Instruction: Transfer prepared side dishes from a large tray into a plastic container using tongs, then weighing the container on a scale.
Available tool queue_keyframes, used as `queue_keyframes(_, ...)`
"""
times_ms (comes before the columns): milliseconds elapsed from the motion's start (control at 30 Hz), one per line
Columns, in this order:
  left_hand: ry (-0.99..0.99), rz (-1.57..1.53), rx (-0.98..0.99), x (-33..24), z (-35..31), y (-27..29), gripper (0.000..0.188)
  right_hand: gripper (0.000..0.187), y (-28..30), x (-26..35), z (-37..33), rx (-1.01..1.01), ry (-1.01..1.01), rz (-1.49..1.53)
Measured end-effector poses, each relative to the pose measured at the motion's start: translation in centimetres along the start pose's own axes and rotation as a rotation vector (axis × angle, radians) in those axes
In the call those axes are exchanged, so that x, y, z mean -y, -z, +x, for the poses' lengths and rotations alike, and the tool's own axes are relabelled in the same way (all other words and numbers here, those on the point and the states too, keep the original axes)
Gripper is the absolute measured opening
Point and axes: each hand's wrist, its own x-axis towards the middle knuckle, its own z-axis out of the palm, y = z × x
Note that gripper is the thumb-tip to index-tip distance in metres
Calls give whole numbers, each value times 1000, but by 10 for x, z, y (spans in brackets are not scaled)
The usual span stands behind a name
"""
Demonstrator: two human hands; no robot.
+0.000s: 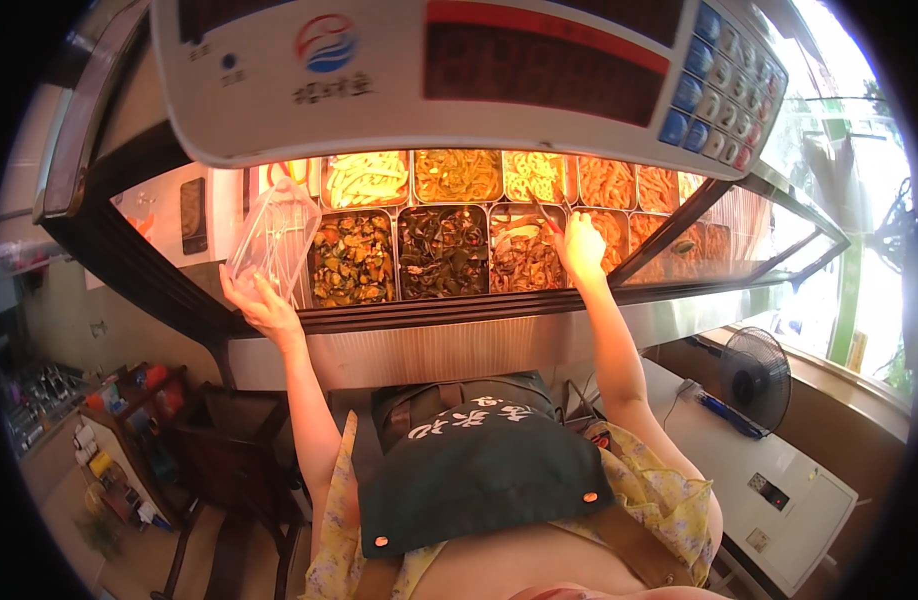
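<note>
My left hand (262, 303) holds a clear plastic box (279, 228) by its near end, tilted up at the left side of the food case. What looks like a pair of tongs (548, 214) with a red part is gripped in my right hand (581, 247). Its tips point toward the back-row tray of pale yellow slices (532, 178). Just below the tongs lies a front tray of brownish sliced food (524, 255). To its left are a tray of dark strips (442, 252) and a tray of mixed brown and green pieces (352, 258).
A scale (399, 130) with a keypad overhangs the lit case. The dark case frame (419, 315) runs along the near edge, and slanted glass (739, 240) closes its right side. A fan (756, 380) stands on a white cabinet (739, 470); a dark chair (224, 440) is at left.
</note>
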Motion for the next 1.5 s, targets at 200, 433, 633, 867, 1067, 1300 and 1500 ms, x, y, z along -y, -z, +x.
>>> queue_keyframes(200, 68, -11, 30, 7, 1, 3, 50, 45, -29, 5, 37, -79, -224, -98)
queue_keyframes(433, 116, -48, 13, -8, 1, -3, 49, 25, -82, -28, 91, 223, -816, 1051)
queue_keyframes(633, 137, -4, 19, -2, -1, 6, 49, 26, -99, -23, 84, 185, -677, 1228)
queue_keyframes(867, 126, 23, 47, 0, -2, 10, 49, 51, -145, -42, 87, 185, -410, 896)
queue_keyframes(1067, 111, 49, 84, -9, 1, 0, 47, 51, -166, -49, 79, 107, -438, 785)
queue_keyframes(1300, 73, 65, 93, 5, 3, 0, 49, 52, -89, 7, 73, 184, -521, 559)
queue_keyframes(1500, 90, 56, 117, -6, 3, -6, 49, 57, -87, 49, 63, 204, -507, 518)
